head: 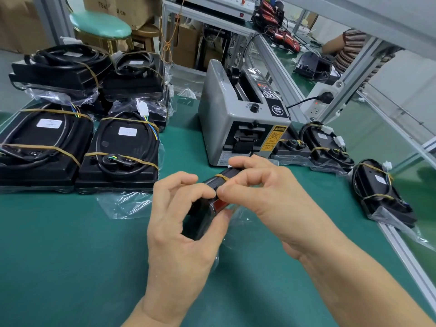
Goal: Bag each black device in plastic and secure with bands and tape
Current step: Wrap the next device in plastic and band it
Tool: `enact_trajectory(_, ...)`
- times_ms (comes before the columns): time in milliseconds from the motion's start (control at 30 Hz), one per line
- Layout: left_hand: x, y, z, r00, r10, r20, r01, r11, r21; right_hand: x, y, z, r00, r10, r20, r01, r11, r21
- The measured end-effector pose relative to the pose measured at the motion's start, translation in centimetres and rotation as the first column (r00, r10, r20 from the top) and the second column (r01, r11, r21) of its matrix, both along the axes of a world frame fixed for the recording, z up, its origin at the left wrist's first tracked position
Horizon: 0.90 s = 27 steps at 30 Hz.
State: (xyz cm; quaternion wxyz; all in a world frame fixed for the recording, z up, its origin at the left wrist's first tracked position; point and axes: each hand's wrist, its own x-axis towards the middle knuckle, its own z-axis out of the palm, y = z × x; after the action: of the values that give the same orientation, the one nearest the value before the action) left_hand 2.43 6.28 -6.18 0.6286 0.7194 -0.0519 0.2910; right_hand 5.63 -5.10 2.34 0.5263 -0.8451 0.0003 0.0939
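Note:
I hold a black device (213, 185) tilted above the green table (70, 256), its lower end inside a clear plastic bag (238, 223). A tan rubber band (223, 177) crosses its upper end. My left hand (181, 223) grips the device from the left and below. My right hand (266, 192) pinches at the device's top face with thumb and forefinger. Much of the device is hidden behind my fingers.
Bagged, banded black devices (118, 149) are stacked at the left. A grey tape dispenser (238, 121) stands behind my hands, with more banded devices (330, 147) to its right. An empty plastic bag (122, 204) lies on the table. Another person's sleeve (349, 48) shows at far right.

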Motion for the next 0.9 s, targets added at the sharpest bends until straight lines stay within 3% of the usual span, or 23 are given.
enact_trajectory(433,0.1,0.0,0.4,0.997,0.067,0.039,-0.072,0.986,0.152,0.3,-0.2,-0.3,0.997,-0.033,0.065,0.041,0.992,-0.121)
enact_trajectory(633,0.0,0.1,0.4,0.997,0.075,0.018,-0.076,0.986,0.147,1.4,-1.8,0.8,0.996,-0.085,0.041,0.082,0.994,0.075)
enact_trajectory(900,0.0,0.2,0.0,0.997,0.064,0.037,-0.069,0.988,0.140,1.0,-0.7,0.1,0.992,0.035,0.123,-0.017,0.990,-0.141)
